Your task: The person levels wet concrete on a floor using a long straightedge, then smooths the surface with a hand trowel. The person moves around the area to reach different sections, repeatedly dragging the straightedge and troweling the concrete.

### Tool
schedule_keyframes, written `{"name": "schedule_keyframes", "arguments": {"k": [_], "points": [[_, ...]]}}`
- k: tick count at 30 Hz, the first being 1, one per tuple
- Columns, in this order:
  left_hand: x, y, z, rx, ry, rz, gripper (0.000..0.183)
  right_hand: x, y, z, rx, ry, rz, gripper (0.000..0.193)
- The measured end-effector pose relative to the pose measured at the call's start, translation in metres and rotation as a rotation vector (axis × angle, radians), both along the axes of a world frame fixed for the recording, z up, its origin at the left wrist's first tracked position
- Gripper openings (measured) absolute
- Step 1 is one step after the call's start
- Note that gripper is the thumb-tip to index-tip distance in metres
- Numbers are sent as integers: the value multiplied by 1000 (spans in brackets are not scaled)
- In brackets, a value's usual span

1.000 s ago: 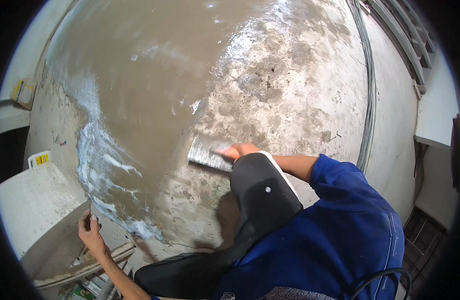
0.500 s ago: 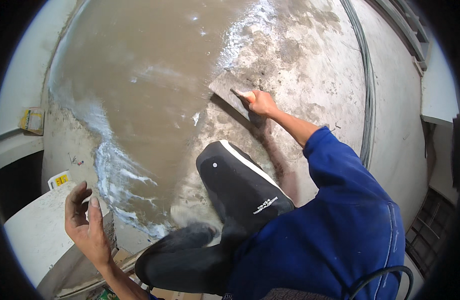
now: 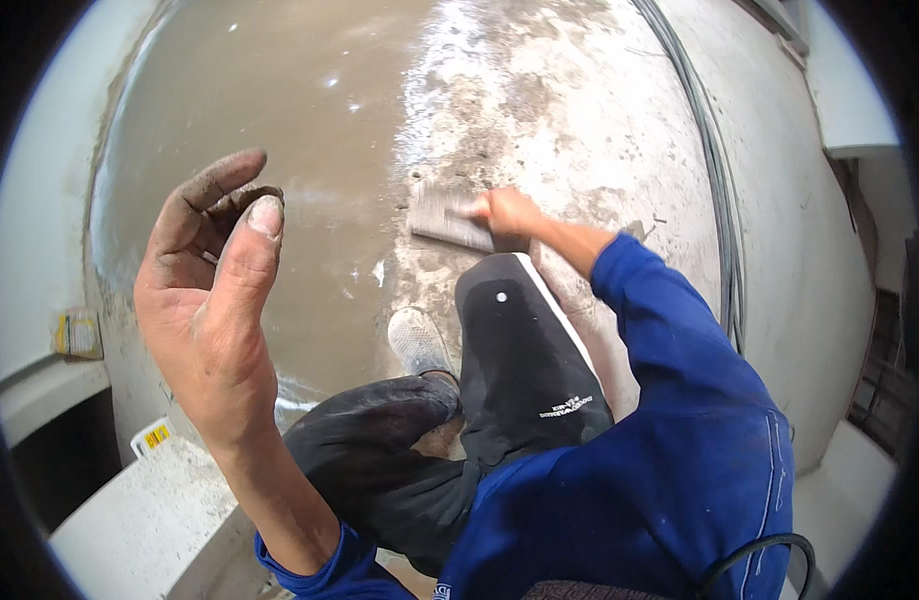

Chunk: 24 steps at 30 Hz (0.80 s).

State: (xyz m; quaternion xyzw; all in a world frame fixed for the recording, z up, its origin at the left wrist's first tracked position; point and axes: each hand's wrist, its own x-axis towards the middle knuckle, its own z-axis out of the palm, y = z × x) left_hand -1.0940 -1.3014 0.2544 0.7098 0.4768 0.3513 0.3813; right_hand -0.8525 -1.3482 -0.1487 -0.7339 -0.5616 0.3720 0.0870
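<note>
The trowel (image 3: 447,216) is being gripped in the right hand (image 3: 510,215) beside the wet coat (image 3: 329,140); the left hand (image 3: 217,275) is being held up, loosely curled, empty. Smearing is being risked by the close shoe (image 3: 417,340).

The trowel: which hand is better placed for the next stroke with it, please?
Probably the right hand: it grips the trowel near the edge of the wet brown layer. The left hand is raised, apart from the trowel, and shows nothing in its grasp.
</note>
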Motion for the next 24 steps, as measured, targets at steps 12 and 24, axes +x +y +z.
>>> {"name": "schedule_keyframes", "arguments": {"k": [12, 24], "points": [[8, 95, -36, 561, 147, 33, 30, 15, -18, 40, -142, -46, 261, 23], [62, 160, -58, 808, 108, -31, 25, -67, -10, 13, -215, 59, -16, 24]]}}
